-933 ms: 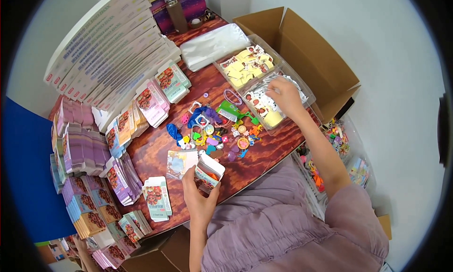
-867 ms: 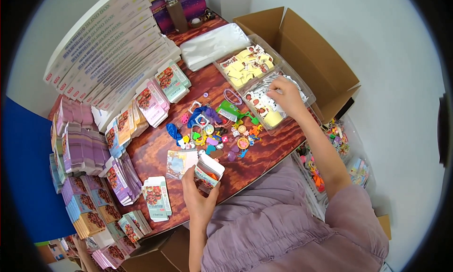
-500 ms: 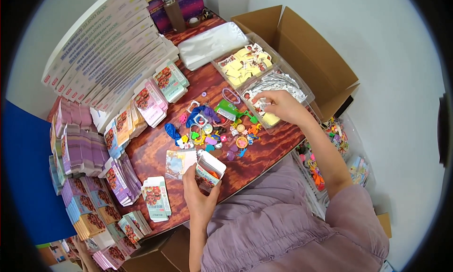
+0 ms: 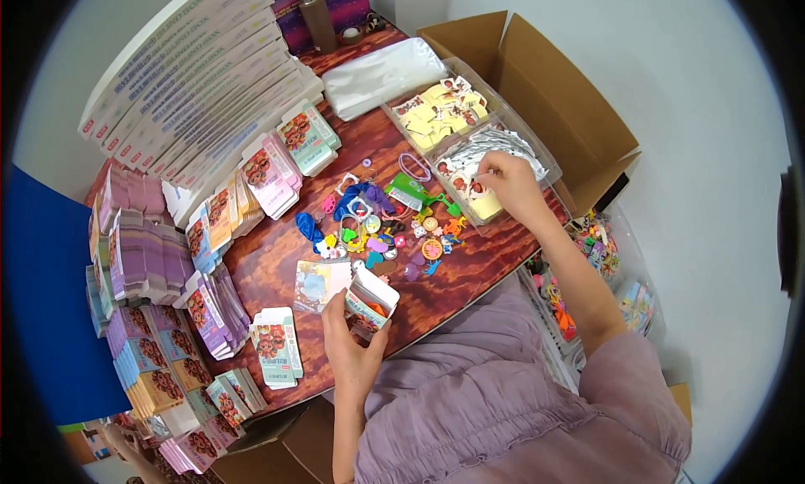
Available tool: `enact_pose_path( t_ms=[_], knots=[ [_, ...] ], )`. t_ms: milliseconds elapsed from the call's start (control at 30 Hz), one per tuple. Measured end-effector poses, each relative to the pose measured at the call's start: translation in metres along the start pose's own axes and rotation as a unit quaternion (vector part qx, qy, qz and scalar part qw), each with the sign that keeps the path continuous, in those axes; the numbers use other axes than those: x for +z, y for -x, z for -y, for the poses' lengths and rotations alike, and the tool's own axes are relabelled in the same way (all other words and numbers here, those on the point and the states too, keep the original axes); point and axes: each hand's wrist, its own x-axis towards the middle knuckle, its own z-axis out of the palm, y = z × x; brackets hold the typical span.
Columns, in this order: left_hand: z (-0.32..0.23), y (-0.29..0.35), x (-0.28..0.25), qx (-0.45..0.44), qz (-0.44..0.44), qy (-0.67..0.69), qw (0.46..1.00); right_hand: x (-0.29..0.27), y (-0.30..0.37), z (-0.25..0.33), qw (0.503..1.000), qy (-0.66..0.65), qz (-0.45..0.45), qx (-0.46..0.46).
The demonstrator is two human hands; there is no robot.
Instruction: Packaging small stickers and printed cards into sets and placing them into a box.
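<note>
Left hand (image 4: 356, 356): it is grasping the small box between thumb and fingers, near the table edge.
Small box (image 4: 379, 289): it is in the left hand, with its top uncovered; an orange item (image 4: 379, 309) shows inside.
Right hand (image 4: 513, 186): from the small box it is between one and two o'clock, above the nearer part of the clear tray (image 4: 551, 169). Thumb and forefinger are brought together; I cannot tell if something is pinched there.
Packets (image 4: 495, 145): white and silver, in this same part, just beyond the right hand.
Yellow slips (image 4: 438, 117): they fill the farther part, at ten o'clock from the right hand.
Small toys (image 4: 408, 189): spread on the table (image 4: 268, 270), around twelve to one o'clock from the small box.
Printed card (image 4: 314, 284): just beside the left hand's fingers, toward ten o'clock from the small box.
Flattened cartons (image 4: 275, 350): at eight o'clock.
</note>
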Motion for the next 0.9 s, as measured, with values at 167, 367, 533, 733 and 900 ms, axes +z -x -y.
enact_pose_path(
  t_ms=[167,367,533,733,900],
  knots=[
    [-0.004,-0.003,0.000,0.004,0.009,-0.004,1.000,-0.006,-0.002,-0.013,0.986,0.100,-0.106,-0.076],
    [-0.005,-0.003,0.001,0.008,0.007,-0.003,1.000,-0.021,-0.002,-0.020,0.985,-0.140,-0.081,0.055],
    [-0.004,-0.002,0.001,0.012,0.015,-0.015,1.000,-0.044,0.003,-0.006,0.786,-0.565,0.134,0.213],
    [-0.007,-0.002,0.005,0.005,0.029,-0.011,1.000,-0.030,0.016,0.019,0.671,-0.674,0.246,0.187],
    [-0.006,0.002,0.001,0.001,0.041,-0.032,0.999,-0.008,0.026,0.043,0.609,-0.705,0.296,0.212]
  ],
)
